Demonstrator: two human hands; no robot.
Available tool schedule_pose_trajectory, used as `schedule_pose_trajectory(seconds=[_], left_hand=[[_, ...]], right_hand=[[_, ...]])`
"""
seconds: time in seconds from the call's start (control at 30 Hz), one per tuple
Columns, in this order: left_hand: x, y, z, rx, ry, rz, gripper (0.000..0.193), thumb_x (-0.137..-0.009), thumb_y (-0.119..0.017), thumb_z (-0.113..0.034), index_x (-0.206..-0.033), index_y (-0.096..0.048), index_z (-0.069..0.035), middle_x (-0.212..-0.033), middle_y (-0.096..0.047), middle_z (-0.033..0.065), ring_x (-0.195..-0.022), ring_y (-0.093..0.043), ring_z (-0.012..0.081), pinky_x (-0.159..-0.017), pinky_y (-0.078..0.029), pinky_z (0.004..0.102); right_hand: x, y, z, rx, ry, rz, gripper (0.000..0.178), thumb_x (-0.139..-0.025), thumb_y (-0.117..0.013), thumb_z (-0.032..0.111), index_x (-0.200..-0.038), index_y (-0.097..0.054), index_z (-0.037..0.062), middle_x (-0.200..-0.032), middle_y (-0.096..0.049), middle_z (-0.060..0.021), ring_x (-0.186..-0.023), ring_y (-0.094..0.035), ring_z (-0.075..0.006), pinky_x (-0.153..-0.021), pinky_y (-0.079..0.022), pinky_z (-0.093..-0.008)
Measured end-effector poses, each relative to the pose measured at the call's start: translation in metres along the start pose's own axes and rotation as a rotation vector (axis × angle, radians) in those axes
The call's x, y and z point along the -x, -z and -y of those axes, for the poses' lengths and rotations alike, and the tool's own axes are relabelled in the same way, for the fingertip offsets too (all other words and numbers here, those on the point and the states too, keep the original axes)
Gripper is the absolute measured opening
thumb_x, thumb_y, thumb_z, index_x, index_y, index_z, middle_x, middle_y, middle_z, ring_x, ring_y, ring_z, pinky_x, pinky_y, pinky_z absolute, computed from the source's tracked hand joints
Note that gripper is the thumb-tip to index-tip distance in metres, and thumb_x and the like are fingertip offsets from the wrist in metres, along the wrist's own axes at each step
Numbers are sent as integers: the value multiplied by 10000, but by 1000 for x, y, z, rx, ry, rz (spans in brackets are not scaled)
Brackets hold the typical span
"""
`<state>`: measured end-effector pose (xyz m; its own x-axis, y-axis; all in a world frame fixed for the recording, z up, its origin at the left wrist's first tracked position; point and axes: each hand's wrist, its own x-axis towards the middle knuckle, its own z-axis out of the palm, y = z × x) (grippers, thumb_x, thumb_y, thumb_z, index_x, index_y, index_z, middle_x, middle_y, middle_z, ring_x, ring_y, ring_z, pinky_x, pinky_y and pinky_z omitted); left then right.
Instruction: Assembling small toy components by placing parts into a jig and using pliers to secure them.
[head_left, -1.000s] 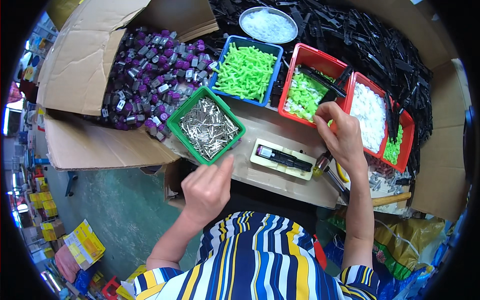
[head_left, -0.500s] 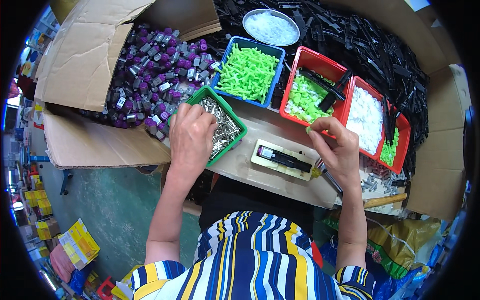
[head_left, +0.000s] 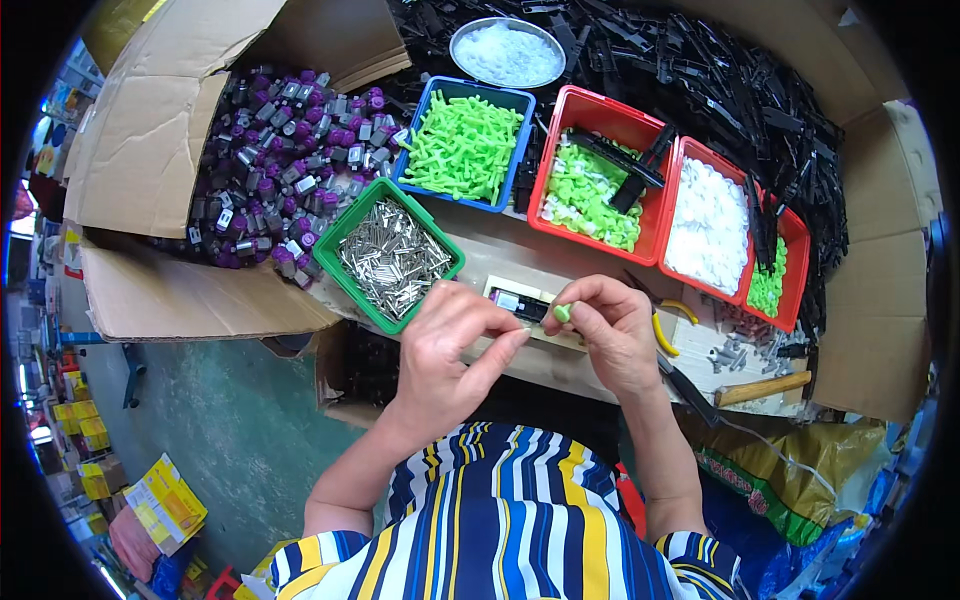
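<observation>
My right hand (head_left: pixel 612 335) pinches a small light-green plastic piece (head_left: pixel 562 313) between thumb and forefinger. Close to its left, my left hand (head_left: pixel 450 345) has its thumb and forefinger pressed together; whatever is between the tips is too small to make out. Partly behind both hands, a cream block (head_left: pixel 497 284) cradles a long black plastic part (head_left: pixel 527 306) with a silver and purple end. To the left of these stands a green bin (head_left: pixel 330 262) of small metal pins (head_left: pixel 395 255).
Behind are a blue bin (head_left: pixel 515 160) of green sticks, a red bin (head_left: pixel 545 215) of green pieces, more red bins with white and green pieces, and a dish (head_left: pixel 507 52). A carton (head_left: pixel 200 290) holds purple-grey motors. Yellow-handled pliers (head_left: pixel 664 335) and a wooden handle (head_left: pixel 765 388) lie right.
My left hand has left the metal-pin bin and come right and nearer to me. My right hand has moved left with the green piece, so both now meet over the cream block.
</observation>
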<state>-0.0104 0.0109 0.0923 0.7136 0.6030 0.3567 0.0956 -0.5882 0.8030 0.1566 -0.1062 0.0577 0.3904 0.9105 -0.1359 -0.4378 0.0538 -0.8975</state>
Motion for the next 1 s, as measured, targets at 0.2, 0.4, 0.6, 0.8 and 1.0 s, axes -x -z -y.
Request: schedule_pose_trajectory(seconds=[0.2, 0.4, 0.6, 0.8, 1.0], left_hand=[[1, -8, -2, 6, -1, 35, 99, -771, -785, -42, -803, -692, -31, -772, -654, 60, -784, -582, 231, -731, -465, 352], [3, -4, 1, 12, 8, 54, 89, -773, -766, -34, -799, -681, -22, -777, -653, 78, -785, -581, 254, -726, -466, 369], [6, -1, 6, 126, 69, 98, 93, -783, -766, -39, -808, -681, -11, -790, -658, 78, -787, -589, 242, -738, -468, 360], [10, -3, 17, 306, 165, 144, 95, -821, -771, -59, -863, -706, -5, -831, -681, 66, -820, -612, 195, -772, -482, 327], [12, -8, 24, 595, 225, 199, 84, -853, -755, -46, -883, -700, 11, -885, -671, 72, -839, -617, 170, -769, -480, 293]], right_hand=[[6, -4, -3, -2, -12, 23, 152, -943, -684, 90, -1011, -675, -46, -948, -699, -89, -857, -674, -136, -792, -556, -277], [7, -11, 4, 153, 45, 28, 128, -918, -701, 44, -1004, -695, -51, -945, -700, -77, -839, -655, -127, -770, -530, -257], [5, -9, 11, 555, 202, 140, 106, -890, -716, 10, -974, -714, -54, -935, -701, -96, -843, -642, -138, -756, -511, -266], [7, -10, 5, 368, 112, 130, 110, -883, -717, 1, -977, -715, -56, -934, -703, -105, -839, -646, -150, -752, -516, -272], [12, -10, 7, 44, -48, 90, 127, -886, -717, 12, -984, -703, -68, -926, -696, -109, -826, -670, -146, -733, -559, -273]])
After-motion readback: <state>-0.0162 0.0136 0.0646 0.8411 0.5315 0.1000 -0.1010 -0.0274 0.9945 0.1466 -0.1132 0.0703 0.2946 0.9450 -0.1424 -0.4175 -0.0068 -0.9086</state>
